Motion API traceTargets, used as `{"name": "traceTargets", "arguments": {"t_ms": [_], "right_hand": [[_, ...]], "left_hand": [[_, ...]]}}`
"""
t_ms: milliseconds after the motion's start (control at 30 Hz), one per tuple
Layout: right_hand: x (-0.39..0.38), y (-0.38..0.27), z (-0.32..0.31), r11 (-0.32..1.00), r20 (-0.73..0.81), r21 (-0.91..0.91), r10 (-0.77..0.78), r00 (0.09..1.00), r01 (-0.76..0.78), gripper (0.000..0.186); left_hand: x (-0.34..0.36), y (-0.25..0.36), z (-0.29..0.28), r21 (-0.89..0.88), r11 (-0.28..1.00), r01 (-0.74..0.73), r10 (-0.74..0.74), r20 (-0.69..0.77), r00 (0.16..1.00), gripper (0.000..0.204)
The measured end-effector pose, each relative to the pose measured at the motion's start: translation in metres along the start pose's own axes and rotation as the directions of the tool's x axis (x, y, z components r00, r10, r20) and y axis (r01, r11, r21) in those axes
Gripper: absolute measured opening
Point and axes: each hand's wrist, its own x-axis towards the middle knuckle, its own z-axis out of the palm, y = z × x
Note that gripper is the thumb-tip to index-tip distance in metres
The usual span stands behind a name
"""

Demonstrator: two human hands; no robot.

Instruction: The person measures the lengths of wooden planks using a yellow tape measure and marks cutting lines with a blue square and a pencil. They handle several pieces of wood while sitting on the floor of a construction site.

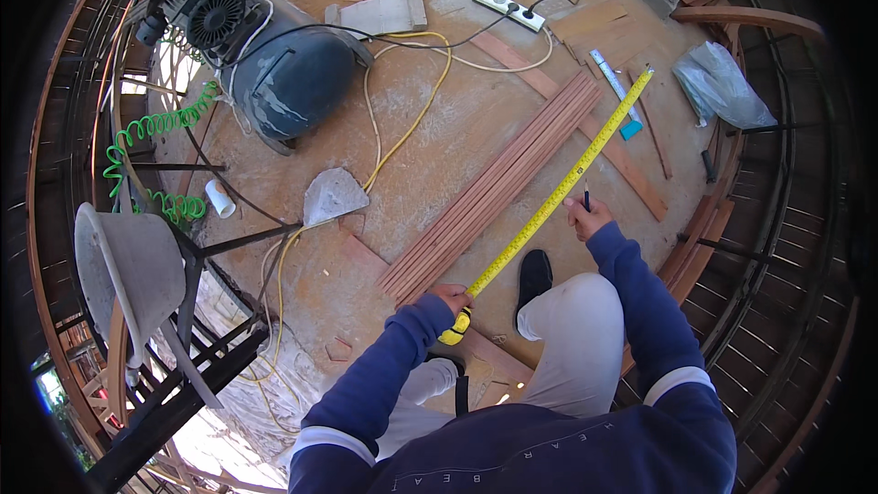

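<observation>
My left hand [446,298] is closed at the near end of a bundle of reddish wooden strips [494,185], gripping a yellow tape measure [455,327] by its mouth. From there the yellow blade [560,190] runs out long and straight, up and to the right alongside the strips, its tip past their far end. My right hand [588,219] is raised just right of the blade, fingers closed round a dark pencil [586,198] that points away from me. The palm side of my left hand is hidden.
A dark air compressor [293,82] stands at the far left, with a wheelbarrow [137,261] nearer. Cables lead to a white power strip [508,9]. A metal ruler-like tool with a blue end [630,131], a loose board [631,178] and a plastic bag [721,87] lie right.
</observation>
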Motion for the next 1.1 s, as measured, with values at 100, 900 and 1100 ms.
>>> {"name": "traceTargets", "arguments": {"t_ms": [100,900,1100], "right_hand": [[0.056,0.040,-0.002,0.992,0.085,0.121,0.021,0.996,-0.032,0.028],[0.191,0.139,0.046,0.967,-0.340,0.051,-0.218,0.915,0.250,0.029],[0.207,0.148,0.036,0.974,-0.348,-0.054,-0.224,0.910,0.219,0.025]], "left_hand": [[0.063,-0.025,-0.003,0.022,0.998,-0.065,0.065,0.008,0.998,0.027],[-0.059,-0.324,-0.043,-0.272,0.938,0.213,-0.250,-0.108,0.962,0.021],[-0.047,-0.312,-0.053,-0.207,0.946,0.251,-0.274,-0.089,0.958,0.023]]}}
